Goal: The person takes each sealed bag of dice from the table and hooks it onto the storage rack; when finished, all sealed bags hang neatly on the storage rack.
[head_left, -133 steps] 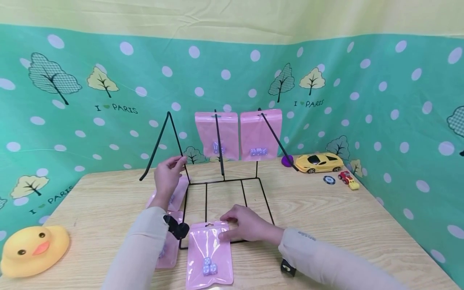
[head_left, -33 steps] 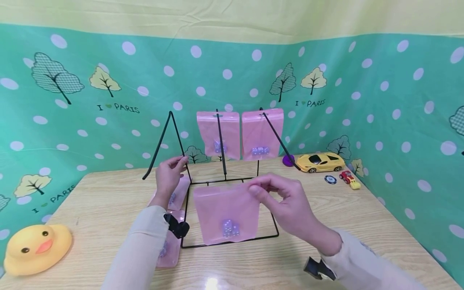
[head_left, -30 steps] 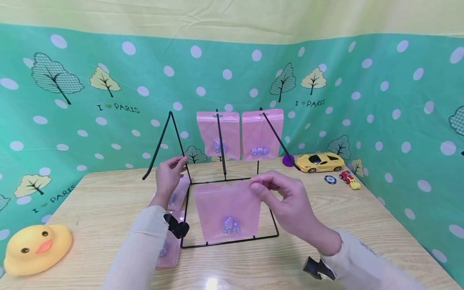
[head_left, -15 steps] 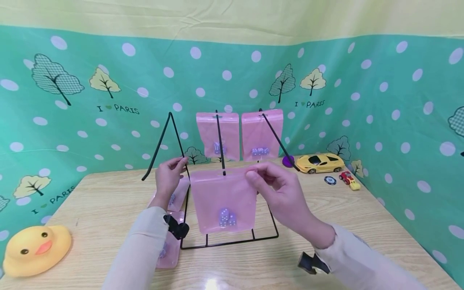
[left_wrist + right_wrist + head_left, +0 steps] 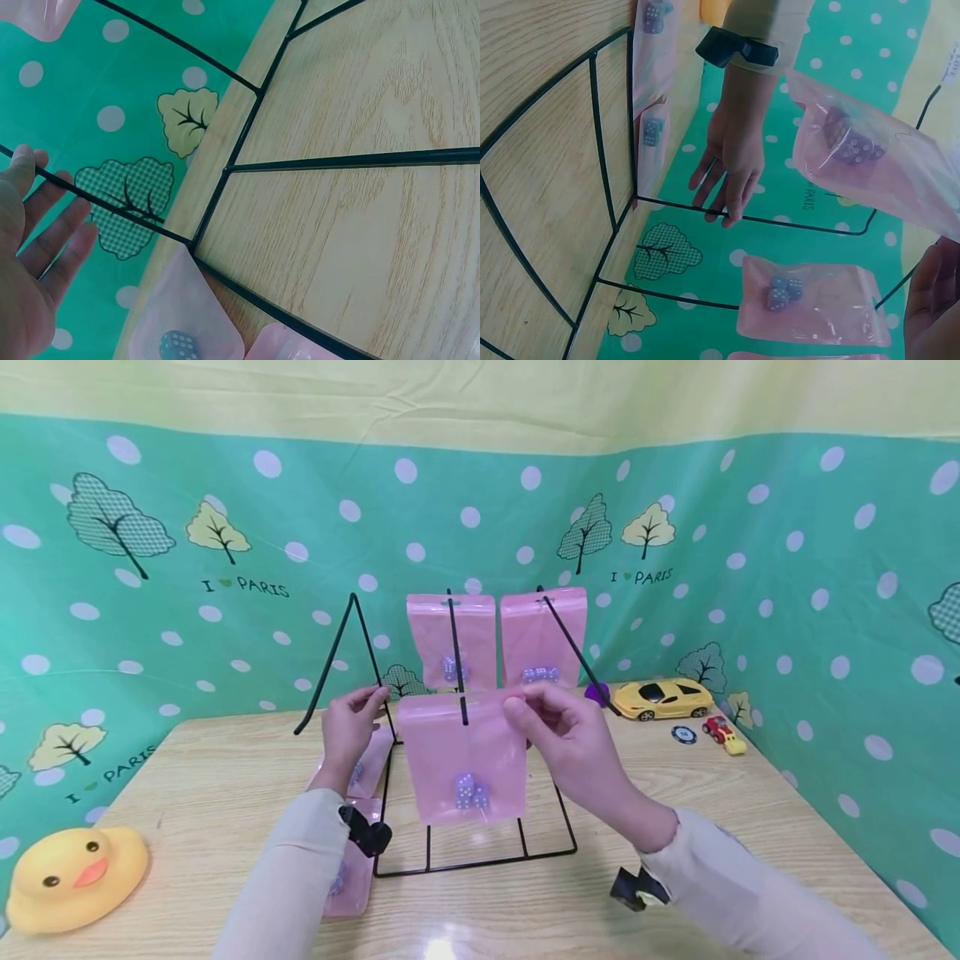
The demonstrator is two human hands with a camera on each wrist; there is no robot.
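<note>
A translucent pink pouch (image 5: 465, 758) hung upright from the right hand's (image 5: 573, 743) pinch at its top corner — small pale dice (image 5: 470, 791) sat inside, near its bottom, just right of the left hand (image 5: 347, 727).

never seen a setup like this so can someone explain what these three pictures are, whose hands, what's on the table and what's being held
No machine here: a person works with bare hands and wears three cameras. The wide picture comes from the head, looking down at a wooden table; the other two come from the wrists.

On the table stands a black wire rack with prongs that slope up. Two pink bags of dice already hang at the back, and more bags lie flat by the left arm. A rubber duck sits at the left, and a yellow toy car at the right.

The left hand steadies a rack wire with straight fingers. The right hand pinches the top of a pink dice bag, holding it up at the middle prong.
</note>
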